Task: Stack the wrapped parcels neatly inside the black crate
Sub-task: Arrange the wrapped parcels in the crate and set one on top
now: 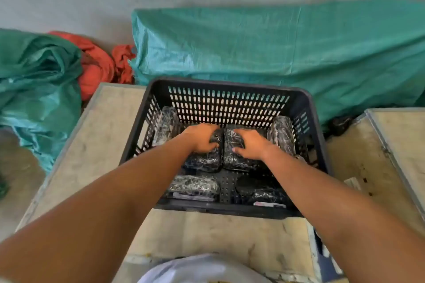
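Observation:
A black slotted crate (230, 89) stands on a pale board. Several parcels wrapped in dark shiny film lie inside it. Two of them sit side by side in the middle. My left hand (202, 139) grips the left middle parcel (203, 161) from above. My right hand (251, 143) grips the right middle parcel (234, 158) the same way. One parcel (165, 124) stands upright against the crate's left wall, another (281, 133) against the right wall. Two more parcels (193, 186) (264, 195) lie at the near side, partly hidden by my forearms.
The board (96, 145) under the crate has metal edging. A second board (395, 140) lies to the right. Green tarpaulin (276, 46) covers something behind the crate, with more green sheeting (34, 89) and red cloth (96, 66) at the left.

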### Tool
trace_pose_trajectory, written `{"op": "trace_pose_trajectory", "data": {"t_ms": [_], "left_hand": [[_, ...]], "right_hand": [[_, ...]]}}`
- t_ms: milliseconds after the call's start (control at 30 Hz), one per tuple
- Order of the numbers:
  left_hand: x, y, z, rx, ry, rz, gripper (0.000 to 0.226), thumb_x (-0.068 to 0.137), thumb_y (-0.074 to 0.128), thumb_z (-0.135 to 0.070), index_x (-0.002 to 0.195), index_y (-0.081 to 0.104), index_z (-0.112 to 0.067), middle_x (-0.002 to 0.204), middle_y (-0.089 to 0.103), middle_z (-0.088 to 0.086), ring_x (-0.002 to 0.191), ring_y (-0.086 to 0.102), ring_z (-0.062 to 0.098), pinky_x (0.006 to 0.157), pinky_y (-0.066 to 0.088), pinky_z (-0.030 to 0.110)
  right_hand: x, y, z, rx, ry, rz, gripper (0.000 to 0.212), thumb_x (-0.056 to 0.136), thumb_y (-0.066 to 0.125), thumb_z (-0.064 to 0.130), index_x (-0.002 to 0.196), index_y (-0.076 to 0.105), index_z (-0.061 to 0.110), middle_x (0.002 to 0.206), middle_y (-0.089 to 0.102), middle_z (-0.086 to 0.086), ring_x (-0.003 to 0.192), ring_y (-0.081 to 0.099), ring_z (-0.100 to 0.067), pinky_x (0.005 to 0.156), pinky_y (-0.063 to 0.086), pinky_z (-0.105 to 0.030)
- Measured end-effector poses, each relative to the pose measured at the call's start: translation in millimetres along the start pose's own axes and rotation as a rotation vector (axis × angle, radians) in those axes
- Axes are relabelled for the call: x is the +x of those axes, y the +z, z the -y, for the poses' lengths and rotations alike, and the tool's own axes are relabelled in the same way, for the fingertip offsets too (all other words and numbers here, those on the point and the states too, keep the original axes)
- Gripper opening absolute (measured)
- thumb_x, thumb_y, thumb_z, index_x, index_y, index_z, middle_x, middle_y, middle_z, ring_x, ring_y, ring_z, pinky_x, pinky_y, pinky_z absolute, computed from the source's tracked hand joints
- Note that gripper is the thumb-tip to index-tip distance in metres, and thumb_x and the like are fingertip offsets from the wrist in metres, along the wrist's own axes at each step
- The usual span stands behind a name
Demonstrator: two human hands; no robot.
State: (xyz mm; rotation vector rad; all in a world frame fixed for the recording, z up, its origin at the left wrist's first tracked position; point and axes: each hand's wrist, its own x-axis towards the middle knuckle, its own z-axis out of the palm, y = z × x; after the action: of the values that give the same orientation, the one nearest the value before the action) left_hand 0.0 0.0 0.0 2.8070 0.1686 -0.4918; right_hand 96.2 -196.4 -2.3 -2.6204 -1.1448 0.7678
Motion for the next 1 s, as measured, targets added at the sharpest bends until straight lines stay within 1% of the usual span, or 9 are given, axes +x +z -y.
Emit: {"op": "trace_pose_trajectory", "data": {"t_ms": [100,167,300,600,667,733,800,867,1000], "left_hand": [[8.5,17.9,4.9,0.016,0.004,0.131,0.087,0.094,0.058,-0.052,0.161,0.013,-0.020,0.167,0.017,0.011,0.152,0.020,0.034,0.121,0.028,0.052],[11.6,30.1,10.0,0.037,0.000,0.169,0.091,0.094,0.057,-0.054,0.162,0.006,-0.020,0.169,-0.002,0.009,0.155,0.000,0.034,0.124,0.014,0.055],[11.4,50.5,20.6,0.025,0.005,0.201,0.095,0.094,0.058,-0.053,0.161,-0.001,-0.023,0.165,-0.021,0.005,0.152,-0.018,0.032,0.122,0.001,0.056],[6.4,70.4,29.6,-0.005,0.057,0.148,0.086,0.099,0.051,-0.050,0.161,-0.003,-0.027,0.162,-0.028,0.003,0.149,-0.026,0.030,0.120,-0.007,0.054],[6.8,67.5,29.0,-0.042,0.051,0.154,0.087,0.097,0.055,-0.047,0.161,-0.001,-0.029,0.162,-0.027,0.003,0.150,-0.025,0.030,0.119,-0.009,0.053],[6.6,63.7,28.8,-0.080,0.049,0.152,0.093,0.095,0.061,-0.047,0.161,-0.001,-0.029,0.163,-0.024,0.002,0.150,-0.024,0.029,0.118,-0.010,0.051],[5.4,60.1,27.3,-0.136,0.046,0.146,0.102,0.092,0.065,-0.047,0.160,-0.008,-0.029,0.164,-0.020,0.000,0.151,-0.021,0.028,0.118,-0.008,0.051],[2.4,54.5,22.4,-0.259,0.023,0.117,0.115,0.088,0.069,-0.046,0.152,-0.027,-0.036,0.165,-0.012,0.000,0.154,-0.010,0.027,0.119,-0.004,0.048],[0.3,36.7,6.7,-0.449,0.069,0.000,0.128,0.085,0.073,-0.045,0.141,-0.042,-0.047,0.165,-0.001,0.013,0.151,0.021,0.031,0.123,0.015,0.045]], "right_hand": [[1.1,19.2,-12.4,-0.015,0.042,0.052,0.092,0.089,0.076,0.045,0.161,0.026,0.017,0.169,0.022,-0.016,0.155,0.021,-0.035,0.123,0.022,-0.059],[-1.7,32.2,-16.7,-0.026,0.074,0.088,0.106,0.082,0.080,0.049,0.163,0.019,0.020,0.172,0.004,-0.013,0.158,0.000,-0.035,0.123,0.008,-0.064],[-2.6,48.2,-28.9,-0.074,0.082,0.131,0.139,0.062,0.092,0.051,0.164,0.002,0.028,0.170,-0.017,-0.003,0.156,-0.018,-0.029,0.120,-0.010,-0.056],[8.8,39.0,-25.3,0.028,0.124,0.116,0.119,0.066,0.092,0.011,0.161,0.023,0.029,0.171,-0.001,-0.004,0.156,-0.005,-0.035,0.125,0.003,-0.059],[8.3,23.2,-26.1,0.082,0.105,0.146,0.110,0.066,0.093,0.013,0.157,0.034,0.033,0.171,0.010,-0.004,0.156,0.009,-0.036,0.125,0.015,-0.057],[6.2,8.0,-27.9,0.163,0.063,0.136,0.096,0.066,0.094,0.016,0.150,0.050,0.033,0.167,0.029,-0.008,0.147,0.039,-0.033,0.119,0.034,-0.045],[4.3,-3.8,-29.5,0.268,0.029,0.087,0.082,0.068,0.092,0.017,0.142,0.060,0.033,0.153,0.052,-0.002,0.124,0.060,-0.017,0.099,0.044,-0.026],[1.5,-16.0,-29.3,0.351,0.032,0.038,0.072,0.069,0.090,0.019,0.135,0.066,0.037,0.127,0.061,0.017,0.102,0.060,-0.002,0.086,0.042,-0.018],[-5.7,-42.2,-33.2,0.559,0.074,0.016,0.059,0.073,0.090,0.016,0.126,0.072,0.035,0.088,0.068,0.038,0.086,0.067,0.016,0.079,0.051,-0.009]]}}
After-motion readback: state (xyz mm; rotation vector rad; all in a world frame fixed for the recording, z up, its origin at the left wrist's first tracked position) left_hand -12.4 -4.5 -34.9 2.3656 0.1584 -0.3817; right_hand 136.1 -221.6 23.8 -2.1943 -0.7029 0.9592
